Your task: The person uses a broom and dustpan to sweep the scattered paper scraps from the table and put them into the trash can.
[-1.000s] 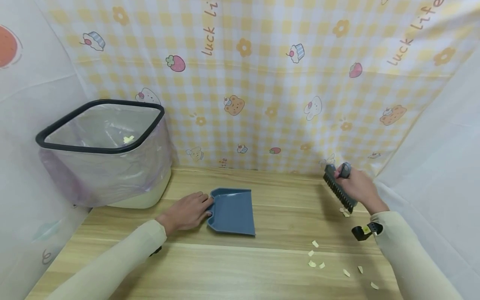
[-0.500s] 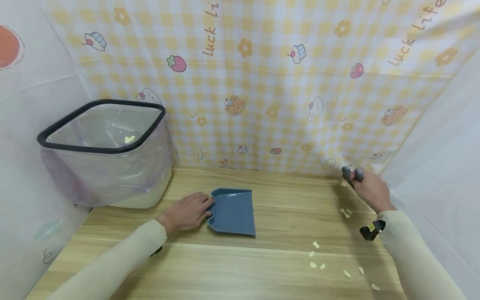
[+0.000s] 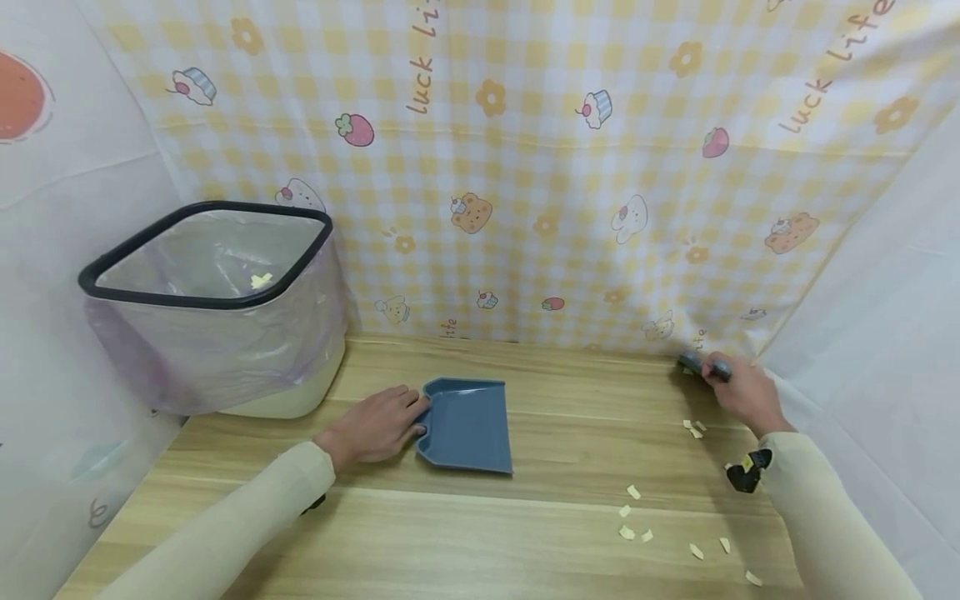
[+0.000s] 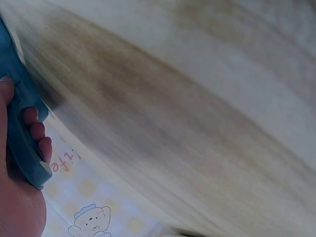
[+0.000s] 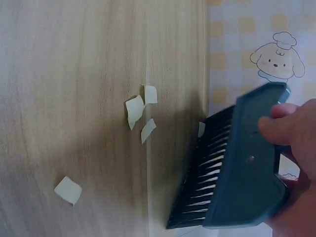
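Observation:
My left hand (image 3: 377, 423) grips the handle of a blue dustpan (image 3: 470, 427) that lies flat on the table; in the left wrist view its fingers curl through the dustpan handle (image 4: 25, 148). At the table's back right, my right hand (image 3: 744, 392) holds a dark blue hand brush (image 5: 249, 158). Its black bristles (image 5: 205, 173) touch the wood along the back edge, against a paper scrap. Several small pale yellow paper scraps (image 5: 134, 109) lie just in front of the brush. More paper scraps (image 3: 627, 533) are scattered toward the front right.
A bin (image 3: 300, 404) with a black rim and a translucent liner stands at the back left, with some yellow scraps (image 3: 261, 281) inside. Behind the wooden table (image 3: 420, 533) hangs a checked curtain (image 3: 525, 183). White cloth (image 3: 892, 350) borders the right side.
My right hand has carried the brush right and back, off the scraps at the right, then lowered it to the table's back edge. The left hand and dustpan have stayed put.

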Demonstrator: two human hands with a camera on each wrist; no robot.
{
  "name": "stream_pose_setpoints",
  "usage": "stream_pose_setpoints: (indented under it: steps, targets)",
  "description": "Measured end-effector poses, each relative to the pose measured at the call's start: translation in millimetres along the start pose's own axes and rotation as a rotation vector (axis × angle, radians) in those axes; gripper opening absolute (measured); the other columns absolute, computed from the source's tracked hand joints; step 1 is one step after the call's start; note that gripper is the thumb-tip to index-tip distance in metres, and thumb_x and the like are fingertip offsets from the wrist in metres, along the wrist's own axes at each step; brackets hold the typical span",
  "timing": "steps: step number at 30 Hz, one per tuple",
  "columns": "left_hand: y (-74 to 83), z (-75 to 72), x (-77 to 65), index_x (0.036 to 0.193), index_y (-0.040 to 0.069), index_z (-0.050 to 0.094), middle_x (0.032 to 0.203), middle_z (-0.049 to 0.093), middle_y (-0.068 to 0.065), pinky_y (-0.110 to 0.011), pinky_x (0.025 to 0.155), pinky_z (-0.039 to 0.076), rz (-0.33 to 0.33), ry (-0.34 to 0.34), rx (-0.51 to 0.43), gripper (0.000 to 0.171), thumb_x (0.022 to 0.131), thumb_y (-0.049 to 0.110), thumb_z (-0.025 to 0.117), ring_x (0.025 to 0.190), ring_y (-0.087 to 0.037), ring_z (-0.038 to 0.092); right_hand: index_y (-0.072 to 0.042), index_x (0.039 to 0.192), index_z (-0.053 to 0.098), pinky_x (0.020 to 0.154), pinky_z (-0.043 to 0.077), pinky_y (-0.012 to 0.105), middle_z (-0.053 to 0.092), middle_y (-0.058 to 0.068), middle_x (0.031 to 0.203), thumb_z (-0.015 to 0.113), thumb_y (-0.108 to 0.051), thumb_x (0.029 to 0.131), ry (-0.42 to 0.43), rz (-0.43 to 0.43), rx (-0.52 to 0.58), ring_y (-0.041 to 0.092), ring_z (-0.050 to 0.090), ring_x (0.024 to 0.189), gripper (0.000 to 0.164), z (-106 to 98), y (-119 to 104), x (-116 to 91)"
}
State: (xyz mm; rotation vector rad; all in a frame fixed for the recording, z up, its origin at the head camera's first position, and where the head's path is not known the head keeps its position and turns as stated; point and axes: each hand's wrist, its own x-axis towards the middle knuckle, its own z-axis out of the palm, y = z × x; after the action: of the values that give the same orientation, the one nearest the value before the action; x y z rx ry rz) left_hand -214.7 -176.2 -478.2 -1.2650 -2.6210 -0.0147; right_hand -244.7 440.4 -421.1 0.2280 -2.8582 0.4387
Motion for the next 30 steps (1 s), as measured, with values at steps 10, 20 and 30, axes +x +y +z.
stream_pose_setpoints:
  steps: [10, 20, 30]
  targets:
    - [0.8, 1.6, -0.2, 0.126, 0.002, 0.065, 0.108, 0.067, -0.01, -0.044, 0.093, 0.058, 0.003, 0.011, 0.005, 0.027, 0.111, 0.024, 0.066, 0.101, -0.027, 0.065, -0.018, 0.089, 0.064, 0.07, 0.049, 0.048, 0.068, 0.001, 0.09, 0.076, -0.003, 0.101, -0.124, -0.163, 0.018, 0.019, 0.057, 0.075, 0.023, -10.7, -10.5, -15.2]
    - [-0.1, 1.9, 0.3, 0.127, 0.002, 0.065, 0.109, 0.068, -0.01, -0.045, 0.093, 0.058, -0.007, 0.007, -0.006, 0.027, 0.111, 0.024, 0.066, 0.101, -0.027, 0.066, -0.023, 0.094, 0.063, 0.068, 0.042, 0.039, 0.065, -0.007, 0.087, 0.074, -0.008, 0.104, -0.249, -0.132, 0.111, 0.013, 0.051, 0.071, 0.021, -24.8, -43.4, -52.7]
    - [0.0, 1.1, 0.7, 0.126, 0.002, 0.065, 0.107, 0.067, -0.01, -0.044, 0.092, 0.058, -0.01, -0.001, -0.017, 0.027, 0.11, 0.024, 0.067, 0.1, -0.027, 0.066, -0.025, 0.093, 0.064, 0.066, 0.045, 0.034, 0.068, -0.009, 0.09, 0.076, -0.004, 0.101, -0.217, -0.166, 0.135, 0.01, 0.053, 0.072, 0.025, -32.8, -72.1, -73.7]
